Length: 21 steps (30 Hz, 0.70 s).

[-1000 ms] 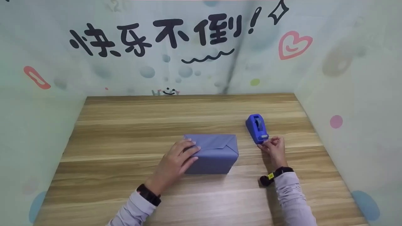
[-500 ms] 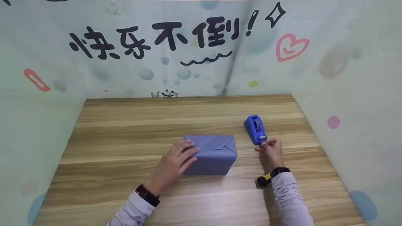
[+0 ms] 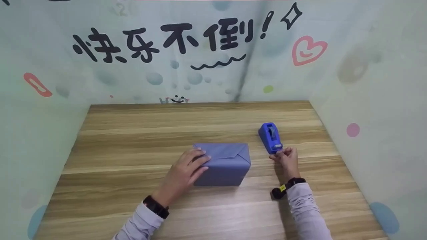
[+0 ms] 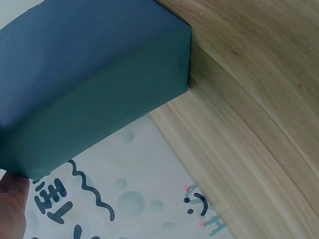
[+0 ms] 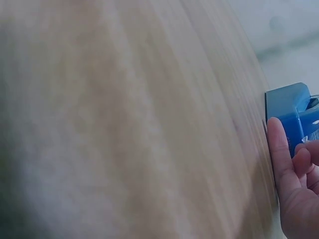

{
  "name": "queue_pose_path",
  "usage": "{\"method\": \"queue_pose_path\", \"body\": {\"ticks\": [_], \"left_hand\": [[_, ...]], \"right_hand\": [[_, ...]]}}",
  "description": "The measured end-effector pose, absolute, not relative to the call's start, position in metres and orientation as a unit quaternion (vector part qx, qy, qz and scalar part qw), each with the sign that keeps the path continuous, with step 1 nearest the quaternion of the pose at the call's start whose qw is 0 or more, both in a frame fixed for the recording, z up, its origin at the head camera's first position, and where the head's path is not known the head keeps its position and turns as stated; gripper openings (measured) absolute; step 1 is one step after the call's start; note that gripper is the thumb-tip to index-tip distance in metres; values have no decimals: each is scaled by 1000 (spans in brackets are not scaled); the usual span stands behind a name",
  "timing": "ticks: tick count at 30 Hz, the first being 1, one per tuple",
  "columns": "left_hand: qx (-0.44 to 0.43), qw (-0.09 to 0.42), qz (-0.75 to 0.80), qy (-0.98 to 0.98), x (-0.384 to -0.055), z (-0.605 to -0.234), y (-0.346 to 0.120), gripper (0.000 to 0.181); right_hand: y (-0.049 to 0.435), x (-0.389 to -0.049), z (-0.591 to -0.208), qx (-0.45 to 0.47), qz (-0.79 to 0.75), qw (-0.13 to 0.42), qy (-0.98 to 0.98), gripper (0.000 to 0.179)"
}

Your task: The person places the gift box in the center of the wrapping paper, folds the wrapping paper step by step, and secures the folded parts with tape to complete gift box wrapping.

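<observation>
A box wrapped in blue-grey paper (image 3: 222, 175) lies on the wooden table, with a folded paper flap on its upper face. My left hand (image 3: 181, 173) rests on the box's left end, its fingers on the top and its thumb along the front edge. To the right stands a blue tape dispenser (image 3: 269, 137) holding a roll of clear tape. My right hand (image 3: 289, 160) is at the dispenser's front end, pinching a bit of clear tape (image 5: 305, 140) between thumb and finger. In the right wrist view one finger lies extended along the dispenser's side.
The wooden table (image 3: 140, 130) is enclosed by a printed cloth backdrop (image 3: 213, 83) at the back and both sides. A black wrist camera (image 3: 278, 193) sticks out from the right wristband, above the table.
The view has shifted slightly. Both hands keep their places, the left on the box and the right at the front of the tape dispenser.
</observation>
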<state>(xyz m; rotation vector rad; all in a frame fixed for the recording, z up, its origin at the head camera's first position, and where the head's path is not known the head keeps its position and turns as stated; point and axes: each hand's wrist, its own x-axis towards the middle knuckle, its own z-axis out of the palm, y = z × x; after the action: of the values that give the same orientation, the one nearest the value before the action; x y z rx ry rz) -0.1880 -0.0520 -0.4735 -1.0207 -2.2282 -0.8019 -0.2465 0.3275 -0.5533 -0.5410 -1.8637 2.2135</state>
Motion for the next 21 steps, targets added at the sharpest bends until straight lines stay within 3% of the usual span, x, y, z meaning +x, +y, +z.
{"method": "queue_pose_path", "body": {"ticks": [21], "left_hand": [[-386, 278, -306, -825, -191, -474, -52, 31]], "right_hand": [[328, -245, -557, -179, 747, 116, -630, 27]]}}
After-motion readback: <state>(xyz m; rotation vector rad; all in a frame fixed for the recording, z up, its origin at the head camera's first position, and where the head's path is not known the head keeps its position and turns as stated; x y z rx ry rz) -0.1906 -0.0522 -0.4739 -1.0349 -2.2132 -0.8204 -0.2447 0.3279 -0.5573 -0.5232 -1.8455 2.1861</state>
